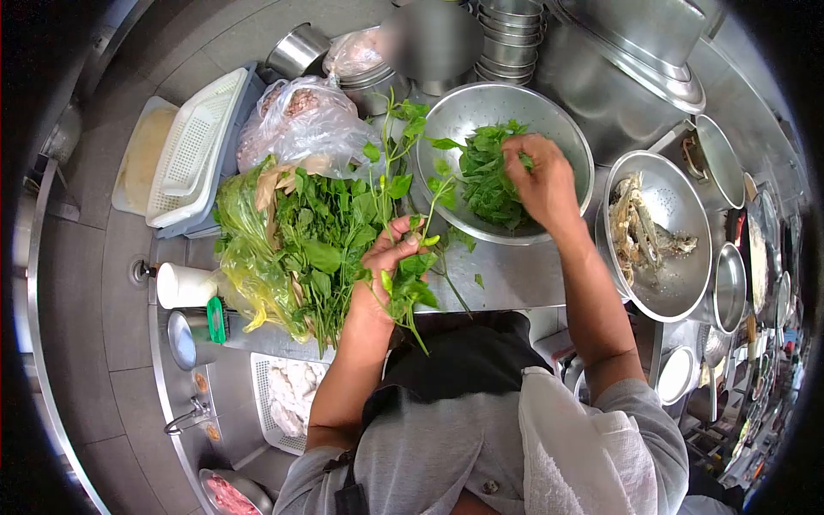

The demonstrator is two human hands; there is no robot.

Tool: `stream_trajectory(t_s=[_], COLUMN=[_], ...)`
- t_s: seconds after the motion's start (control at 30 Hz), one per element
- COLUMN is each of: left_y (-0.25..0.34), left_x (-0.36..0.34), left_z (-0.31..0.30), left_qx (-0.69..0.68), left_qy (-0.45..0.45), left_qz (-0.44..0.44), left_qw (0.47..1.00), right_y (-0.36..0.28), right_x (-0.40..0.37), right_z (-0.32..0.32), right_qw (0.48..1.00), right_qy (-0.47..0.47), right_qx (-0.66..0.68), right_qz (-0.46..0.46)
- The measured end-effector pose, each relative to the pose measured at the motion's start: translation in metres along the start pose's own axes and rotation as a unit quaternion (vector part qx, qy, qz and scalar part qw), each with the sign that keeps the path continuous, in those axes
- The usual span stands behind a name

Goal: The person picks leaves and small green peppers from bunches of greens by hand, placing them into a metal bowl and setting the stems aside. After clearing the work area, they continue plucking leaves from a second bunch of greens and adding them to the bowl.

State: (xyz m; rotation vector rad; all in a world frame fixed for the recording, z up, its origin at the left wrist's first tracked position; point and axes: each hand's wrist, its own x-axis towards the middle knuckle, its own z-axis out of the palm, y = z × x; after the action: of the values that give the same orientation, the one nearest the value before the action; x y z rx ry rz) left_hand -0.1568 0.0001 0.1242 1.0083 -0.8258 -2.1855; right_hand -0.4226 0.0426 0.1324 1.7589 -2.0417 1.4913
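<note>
My left hand (390,257) is closed around leafy green stems (399,184) that carry small green chili peppers (431,241). The stems stick out above and below the fist, just left of a steel bowl (566,129). Over that bowl, my right hand (545,176) has its fingers curled and pinched, with a bit of green showing between them. Picked green leaves (489,176) lie heaped in the bowl, partly hidden under the right hand. A big bunch of leafy stems (322,232) rests in a yellowish plastic bag (245,249) left of my left hand.
A steel colander (622,296) with fish pieces (635,223) stands on the right. Behind are a large lidded pot (601,103), stacked steel pots (509,43) and a clear bag (300,124). White baskets (193,137) sit at left, and a sink (232,386) lies at lower left.
</note>
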Motion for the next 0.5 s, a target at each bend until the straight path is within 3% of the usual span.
stream_trajectory(t_s=[0.03, 0.13, 0.23, 0.27, 0.37, 0.4, 0.5], left_y=[0.0, -0.002, -0.004, -0.005, -0.009, -0.01, -0.009], left_x=[0.0, 0.001, 0.0, 0.001, 0.005, 0.007, 0.004], left_z=[0.001, -0.004, 0.006, 0.007, 0.002, -0.003, -0.008], left_qx=[0.012, 0.023, 0.03, 0.036, 0.041, 0.039, 0.044], left_qy=[0.011, -0.033, -0.029, -0.031, -0.037, -0.041, -0.04], left_qz=[0.01, 0.023, 0.015, 0.012, 0.012, 0.011, 0.017], left_qw=[1.0, 0.999, 0.999, 0.999, 0.998, 0.998, 0.998], right_y=[0.002, -0.007, -0.03, -0.027, -0.03, -0.026, -0.017], right_x=[0.006, 0.02, 0.029, 0.029, 0.034, 0.032, 0.026], right_z=[-0.005, -0.009, 0.0, 0.012, 0.02, 0.027, 0.038], right_qw=[0.995, 0.993, 0.993, 0.989, 0.968, 0.978, 0.92], right_qy=[0.018, 0.032, -0.09, -0.075, -0.184, -0.15, -0.203], right_qx=[-0.092, -0.043, 0.073, 0.12, 0.151, 0.14, 0.308], right_qz=[-0.045, -0.107, -0.015, -0.03, 0.081, 0.032, 0.131])
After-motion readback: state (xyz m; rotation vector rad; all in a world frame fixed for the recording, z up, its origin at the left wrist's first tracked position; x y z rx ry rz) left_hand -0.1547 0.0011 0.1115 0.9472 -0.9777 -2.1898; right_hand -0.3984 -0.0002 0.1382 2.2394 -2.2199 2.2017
